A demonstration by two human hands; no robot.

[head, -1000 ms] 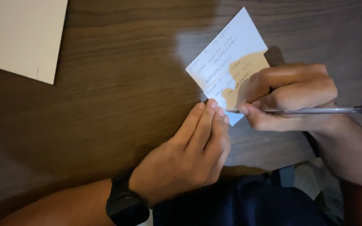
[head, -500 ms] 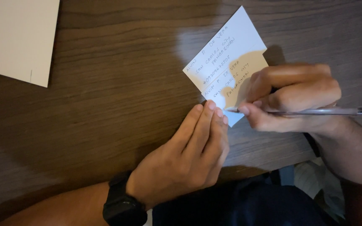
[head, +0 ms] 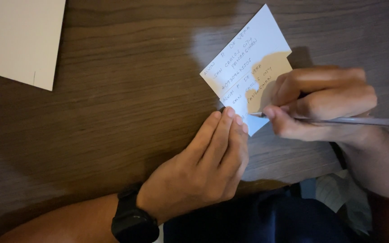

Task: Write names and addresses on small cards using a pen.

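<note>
Pressing a white card [head: 248, 67] flat-fingered, left hand [head: 203, 166]; right hand [head: 320, 103] closed around a pen [head: 356, 120].

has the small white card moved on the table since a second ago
No. The small white card keeps its place and tilt against the wood grain of the table. Only the camera shifted slightly, as the pale sheet at upper left slides in frame.

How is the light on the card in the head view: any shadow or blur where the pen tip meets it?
Head view: dim, warm light; the white card is brightest at its top, with a tan shadow beside the right hand. The pen tip is sharp, no motion blur. The left hand shades the table below it. No glare.
</note>
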